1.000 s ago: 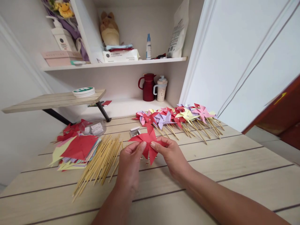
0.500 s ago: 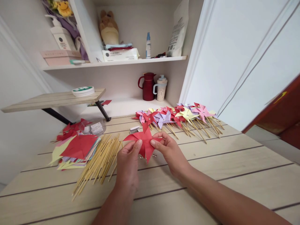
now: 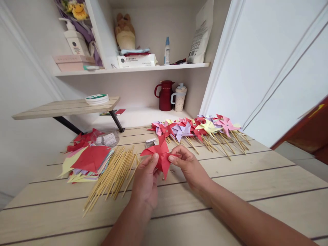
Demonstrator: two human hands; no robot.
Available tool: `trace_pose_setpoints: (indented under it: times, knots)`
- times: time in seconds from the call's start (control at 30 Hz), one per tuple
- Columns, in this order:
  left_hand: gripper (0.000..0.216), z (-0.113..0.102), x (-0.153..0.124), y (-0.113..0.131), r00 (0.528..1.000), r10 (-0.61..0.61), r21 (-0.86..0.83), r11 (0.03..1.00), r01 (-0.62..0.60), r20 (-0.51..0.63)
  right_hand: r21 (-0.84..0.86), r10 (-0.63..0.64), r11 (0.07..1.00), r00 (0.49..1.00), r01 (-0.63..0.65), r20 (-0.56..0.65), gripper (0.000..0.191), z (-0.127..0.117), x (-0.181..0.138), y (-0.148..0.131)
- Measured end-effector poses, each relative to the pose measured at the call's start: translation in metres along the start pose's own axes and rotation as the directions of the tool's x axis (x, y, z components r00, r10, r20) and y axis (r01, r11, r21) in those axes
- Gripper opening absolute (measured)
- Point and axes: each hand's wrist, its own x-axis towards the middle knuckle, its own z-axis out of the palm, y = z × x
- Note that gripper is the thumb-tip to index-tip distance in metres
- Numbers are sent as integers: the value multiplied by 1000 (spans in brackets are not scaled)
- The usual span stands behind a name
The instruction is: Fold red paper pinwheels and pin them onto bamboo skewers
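Observation:
A red paper pinwheel (image 3: 162, 154) with folded blades is held up above the table between both hands. My left hand (image 3: 147, 176) grips its left side, thumb on the front and fingers behind. My right hand (image 3: 186, 164) pinches the tip of its right blade. No stick shows on this pinwheel. Small metallic pieces (image 3: 172, 171) lie on the table just beyond and below it. Left of my left hand spreads a bundle of thin wooden sticks (image 3: 112, 177). Past the pinwheel stands a small open box (image 3: 150, 142).
Several finished pinwheels on sticks (image 3: 205, 130) lie at the back right. A stack of coloured paper squares (image 3: 91, 159) and a clear tray (image 3: 111, 139) are at the left, near a raised wooden stand (image 3: 69, 107). A red jug (image 3: 166, 95) and a cup (image 3: 180, 99) stand behind.
My right hand has shifted its pinch from near the pinwheel's middle out to the right blade's tip. The view has turned slightly, so everything sits further right.

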Motion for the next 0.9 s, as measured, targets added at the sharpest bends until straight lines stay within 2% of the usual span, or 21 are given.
trace_pose_setpoints:
  times: [0.13, 0.3, 0.4, 0.5, 0.67, 0.77, 0.9]
  knots:
    - [28, 0, 0, 0, 1000, -3, -26, 1000, 4, 1, -24, -12, 1000, 1000, 13, 19, 29, 0, 0, -2]
    - [27, 3, -1, 2, 992, 122, 103, 987, -120, -10, -88, -40, 995, 999, 38, -21, 29, -1, -1, -8]
    - [25, 1, 0, 0, 989, 147, 179, 974, -140, -25, -157, -25, 987, 998, 15, -60, 33, -5, 0, -11]
    - [24, -1, 3, -4, 988, 152, 242, 959, -148, 1, -201, -13, 980, 1000, 8, -26, 38, -7, 1, -13]
    - [21, -2, 4, -6, 980, 198, 379, 906, -185, 5, -240, 24, 971, 997, -4, 78, 31, -7, 1, -20]
    - [22, -1, 4, -6, 975, 223, 447, 871, -203, 8, -281, 53, 959, 997, -36, 54, 31, -8, 1, -22]
    - [23, -2, 4, -6, 975, 219, 474, 857, -201, 17, -309, 32, 951, 998, -14, 55, 35, -9, 2, -22]
